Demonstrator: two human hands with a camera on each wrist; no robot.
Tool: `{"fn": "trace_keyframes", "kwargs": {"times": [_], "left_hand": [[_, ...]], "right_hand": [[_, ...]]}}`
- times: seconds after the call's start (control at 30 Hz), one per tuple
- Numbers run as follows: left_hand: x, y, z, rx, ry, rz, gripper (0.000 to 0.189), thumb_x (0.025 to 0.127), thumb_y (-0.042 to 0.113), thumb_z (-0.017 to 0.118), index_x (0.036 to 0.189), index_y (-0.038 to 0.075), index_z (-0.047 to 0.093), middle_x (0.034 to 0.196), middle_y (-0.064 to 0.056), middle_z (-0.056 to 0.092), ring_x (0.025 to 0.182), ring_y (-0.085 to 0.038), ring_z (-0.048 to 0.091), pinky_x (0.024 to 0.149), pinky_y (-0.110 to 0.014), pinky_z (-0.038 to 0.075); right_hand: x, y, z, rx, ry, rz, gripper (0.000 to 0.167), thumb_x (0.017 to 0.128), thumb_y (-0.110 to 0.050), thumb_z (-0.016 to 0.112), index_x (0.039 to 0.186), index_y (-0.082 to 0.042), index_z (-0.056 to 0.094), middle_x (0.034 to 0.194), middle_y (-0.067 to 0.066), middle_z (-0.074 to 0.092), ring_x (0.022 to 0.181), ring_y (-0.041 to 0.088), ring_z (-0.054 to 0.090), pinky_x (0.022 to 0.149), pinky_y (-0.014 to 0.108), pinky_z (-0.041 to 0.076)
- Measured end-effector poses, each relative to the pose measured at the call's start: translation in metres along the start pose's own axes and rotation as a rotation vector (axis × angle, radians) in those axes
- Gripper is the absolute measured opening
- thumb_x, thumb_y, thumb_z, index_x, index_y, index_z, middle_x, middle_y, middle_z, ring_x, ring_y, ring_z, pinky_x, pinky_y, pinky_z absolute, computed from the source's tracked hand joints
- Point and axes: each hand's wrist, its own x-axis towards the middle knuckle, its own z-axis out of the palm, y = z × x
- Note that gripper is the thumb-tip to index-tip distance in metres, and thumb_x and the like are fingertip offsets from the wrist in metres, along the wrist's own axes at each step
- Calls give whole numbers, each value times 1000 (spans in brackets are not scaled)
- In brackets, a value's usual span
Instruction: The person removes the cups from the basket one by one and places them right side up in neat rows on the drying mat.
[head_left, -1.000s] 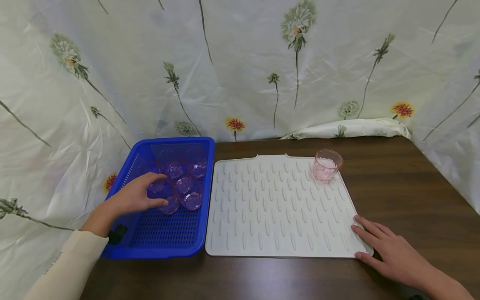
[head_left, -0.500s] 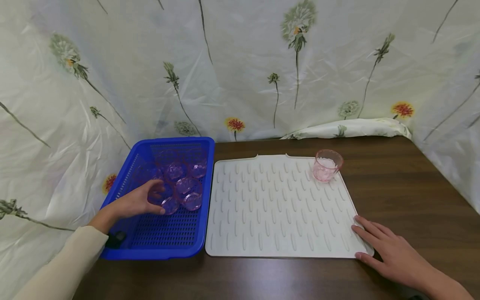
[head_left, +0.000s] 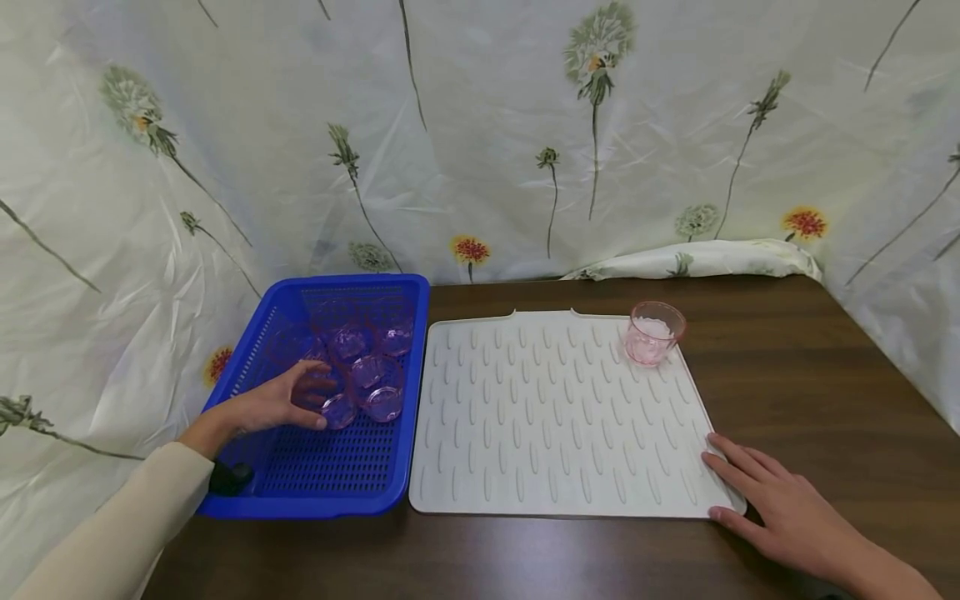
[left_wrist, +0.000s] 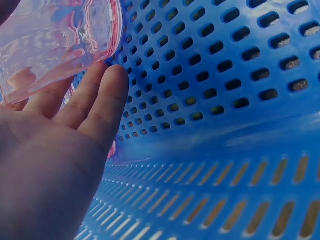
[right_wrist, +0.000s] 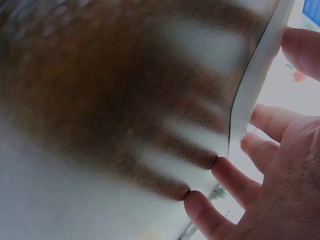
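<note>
My left hand [head_left: 270, 402] reaches into a blue plastic basket [head_left: 330, 505] at the left. Its thumb and fingers go round a clear pink glass [head_left: 340, 412], whose wall [left_wrist: 55, 45] lies against the fingers in the left wrist view. Several more pink glasses [head_left: 371, 371] are crowded together beside it in the basket. My right hand [head_left: 791, 508] rests at the near right corner of a white ridged drying mat [head_left: 555, 417], its fingertips touching the edge. One pink glass [head_left: 654, 335] stands upright on the mat's far right corner.
Basket and mat lie side by side on a dark brown wooden table [head_left: 795, 367]. Behind them hangs a pale flowered cloth [head_left: 480, 125], which also comes down at both sides. A fold of it [head_left: 705, 258] lies along the table's back edge.
My left hand has gone lower into the basket, and its fingers have closed around a glass. The right hand and the glass on the mat stay where they were.
</note>
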Motion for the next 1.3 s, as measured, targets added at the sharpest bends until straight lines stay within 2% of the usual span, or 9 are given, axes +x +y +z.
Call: {"fn": "trace_keyframes", "kwargs": {"times": [0.4,0.63,0.73,0.93,1.03,1.1,1.23,1.3], "left_hand": [[-2,6,1,58,28,-9,84,91,15,72,151,-3,18,151,-35,36,134,-53,44,105,-57,47],[-16,17,-11,80,64,47,78,91,14,72,149,-5,24,147,-35,42,129,-50,51,100,-49,53],[-23,28,-18,109,101,79,77,90,13,72,149,-6,25,145,-35,43,128,-50,52,97,-46,55],[-36,53,-26,170,232,96,76,92,16,70,152,1,25,149,-29,45,129,-48,52,93,-36,58],[-38,63,-28,198,296,103,75,95,20,68,153,5,23,149,-25,46,129,-42,53,89,-24,55],[-38,67,-29,206,336,104,74,95,22,67,154,8,24,148,-22,48,127,-33,54,86,-18,51],[-37,70,-31,216,391,113,73,95,22,67,154,10,25,145,-20,50,116,-10,55,83,-14,49],[-37,70,-31,218,405,120,73,95,20,68,153,9,26,144,-20,50,112,-3,54,83,-14,49]], "right_hand": [[0,-1,0,-3,-4,12,70,80,-44,79,140,-17,55,162,-8,33,123,24,43,79,57,51],[1,-1,-1,1,-4,15,70,80,-44,79,141,-17,55,161,-8,33,122,25,44,79,57,52],[1,0,0,1,-13,18,71,80,-44,79,141,-17,54,162,-8,32,123,25,44,79,58,52],[0,0,0,7,-18,33,70,81,-44,78,141,-18,54,162,-8,33,124,25,43,78,59,51],[0,-1,-1,10,-33,43,70,82,-45,77,141,-17,54,161,-5,35,124,27,44,78,59,51],[0,-1,-1,12,-44,49,69,82,-45,77,141,-17,54,160,-3,37,125,28,45,77,60,51],[0,-3,-2,14,-58,63,69,82,-46,76,141,-17,55,158,0,39,125,29,46,78,61,50],[0,-3,-2,14,-63,69,69,82,-46,76,140,-16,55,157,1,40,125,29,46,78,60,50]]}}
